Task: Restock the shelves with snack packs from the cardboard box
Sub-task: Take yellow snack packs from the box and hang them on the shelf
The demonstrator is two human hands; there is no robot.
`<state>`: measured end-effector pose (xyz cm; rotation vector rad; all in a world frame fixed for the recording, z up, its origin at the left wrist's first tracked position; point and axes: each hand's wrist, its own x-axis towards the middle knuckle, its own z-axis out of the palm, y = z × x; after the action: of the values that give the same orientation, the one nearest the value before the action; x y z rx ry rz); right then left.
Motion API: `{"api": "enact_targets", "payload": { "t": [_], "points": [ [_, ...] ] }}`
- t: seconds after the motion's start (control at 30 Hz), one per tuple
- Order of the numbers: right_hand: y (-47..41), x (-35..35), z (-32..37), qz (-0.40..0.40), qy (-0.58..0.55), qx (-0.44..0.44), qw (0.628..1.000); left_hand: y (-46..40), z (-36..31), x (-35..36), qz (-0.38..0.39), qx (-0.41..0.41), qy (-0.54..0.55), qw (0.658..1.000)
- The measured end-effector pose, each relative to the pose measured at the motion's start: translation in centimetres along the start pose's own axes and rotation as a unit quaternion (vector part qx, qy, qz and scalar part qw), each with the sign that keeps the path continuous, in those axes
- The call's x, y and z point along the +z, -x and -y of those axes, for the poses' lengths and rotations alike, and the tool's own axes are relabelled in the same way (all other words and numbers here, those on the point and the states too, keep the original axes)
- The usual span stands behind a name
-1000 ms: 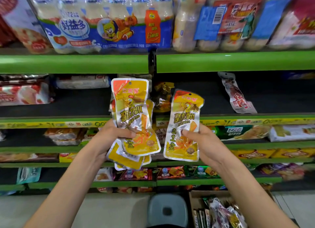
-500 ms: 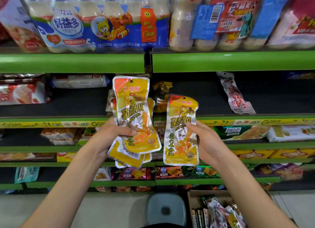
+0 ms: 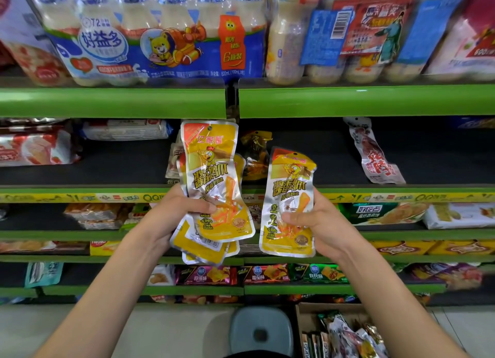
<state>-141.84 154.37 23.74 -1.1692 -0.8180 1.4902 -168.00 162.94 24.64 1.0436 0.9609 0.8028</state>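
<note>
We grip a fanned stack of yellow packs [image 3: 211, 197] in our left hand [image 3: 174, 218] and pinch a single yellow pack [image 3: 289, 205] in our right hand [image 3: 318, 223], probably to shelve singly on the dark shelf [image 3: 107, 170], cardboard box [image 3: 302, 320] below.

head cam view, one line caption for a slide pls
Left hand grips several yellow snack packs; right hand holds one pack.

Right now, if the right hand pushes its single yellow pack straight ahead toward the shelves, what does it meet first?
Probably the yellow price strip on the green shelf edge, which sits right behind the pack in the right hand. Depth is unclear from this one view; aimed slightly higher, it would enter the dark open shelf space instead.
</note>
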Motion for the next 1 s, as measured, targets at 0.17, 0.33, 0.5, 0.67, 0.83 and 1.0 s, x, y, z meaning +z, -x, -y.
{"api": "enact_targets", "payload": {
  "t": [0.17, 0.33, 0.5, 0.67, 0.83, 1.0],
  "points": [
    [-0.7, -0.1, 0.2, -0.006, 0.017, -0.014, 1.0, 0.1, -0.3, 0.0, 0.009, 0.006, 0.011, 1.0],
    [-1.7, -0.4, 0.8, -0.049, 0.063, -0.038, 0.996, 0.2, -0.3, -0.4, 0.01, 0.01, 0.022, 1.0],
    [-4.3, -2.2, 3.5, -0.138, 0.105, -0.083, 0.981, 0.1, -0.4, -0.9, 0.008, 0.003, 0.024, 1.0],
    [-8.9, -3.0, 5.6, -0.207, 0.198, -0.102, 0.953, 0.1, -0.3, -0.3, -0.008, -0.011, 0.027, 1.0],
    [-12.3, -2.1, 5.9, -0.212, 0.307, -0.069, 0.925, 0.4, -0.4, 0.2, -0.02, -0.022, 0.009, 1.0],
    [-12.6, -3.0, 5.5, -0.194, 0.556, -0.019, 0.808, 0.7, -0.5, -0.2, -0.022, -0.019, 0.002, 1.0]
  ]
}}
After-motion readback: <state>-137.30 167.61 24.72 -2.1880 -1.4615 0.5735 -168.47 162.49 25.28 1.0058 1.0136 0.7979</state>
